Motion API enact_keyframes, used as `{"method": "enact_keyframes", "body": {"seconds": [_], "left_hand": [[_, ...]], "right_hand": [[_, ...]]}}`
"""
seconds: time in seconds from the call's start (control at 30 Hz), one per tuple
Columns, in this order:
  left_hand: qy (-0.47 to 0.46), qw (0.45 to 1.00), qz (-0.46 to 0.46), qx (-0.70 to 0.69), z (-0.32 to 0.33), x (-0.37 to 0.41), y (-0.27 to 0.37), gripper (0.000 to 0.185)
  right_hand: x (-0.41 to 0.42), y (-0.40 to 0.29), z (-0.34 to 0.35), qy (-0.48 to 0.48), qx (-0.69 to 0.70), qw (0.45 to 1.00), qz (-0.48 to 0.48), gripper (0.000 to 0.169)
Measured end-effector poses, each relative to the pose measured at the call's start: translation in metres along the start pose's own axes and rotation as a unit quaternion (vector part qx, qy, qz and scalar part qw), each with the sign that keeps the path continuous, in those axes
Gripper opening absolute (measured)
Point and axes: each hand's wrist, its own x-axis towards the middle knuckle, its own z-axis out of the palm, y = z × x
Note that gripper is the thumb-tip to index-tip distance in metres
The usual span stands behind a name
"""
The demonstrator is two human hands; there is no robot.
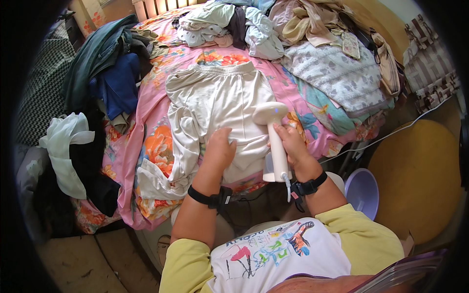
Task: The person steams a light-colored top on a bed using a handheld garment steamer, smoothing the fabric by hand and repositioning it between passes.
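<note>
Pale cream trousers with an elastic waistband are spread on a pink floral bedcover, the waistband away from me. One leg is bunched and trails toward the lower left. My right hand grips the handle of a white handheld garment steamer. Its round head, showing a small blue light, is over the right side of the trousers; I cannot tell whether it touches the fabric. A cord leaves the handle's lower end. My left hand rests on the middle of the trousers, thumb apart from the index finger; its other fingers are mostly hidden.
Piled clothes lie along the bed's far side, beside a folded grey-white blanket. Dark and blue garments and a white garment lie left. A white cable crosses above a purple basin and a round yellow-brown surface.
</note>
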Motion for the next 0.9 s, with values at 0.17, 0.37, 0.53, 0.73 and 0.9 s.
{"method": "enact_keyframes", "body": {"seconds": [0.17,0.37,0.53,0.73,0.9], "left_hand": [[0.069,0.996,0.017,-0.050,-0.006,0.008,-0.018,0.033],[0.128,0.988,-0.008,-0.081,-0.003,0.017,-0.038,0.034],[0.080,0.986,-0.071,-0.125,-0.020,0.014,-0.031,0.034],[0.055,0.995,-0.016,-0.084,-0.016,0.010,-0.022,0.035],[0.062,0.986,-0.067,-0.136,-0.021,0.013,-0.027,0.035]], "right_hand": [[0.012,-0.023,0.016,0.022,0.007,0.997,-0.076,0.031],[0.012,-0.028,0.064,-0.099,-0.006,0.995,0.013,0.037],[0.035,-0.022,0.083,-0.098,-0.051,0.992,0.058,0.038],[0.090,-0.037,0.073,-0.055,-0.026,0.998,-0.001,0.038],[0.067,-0.052,0.072,-0.081,-0.035,0.996,0.022,0.039]]}}
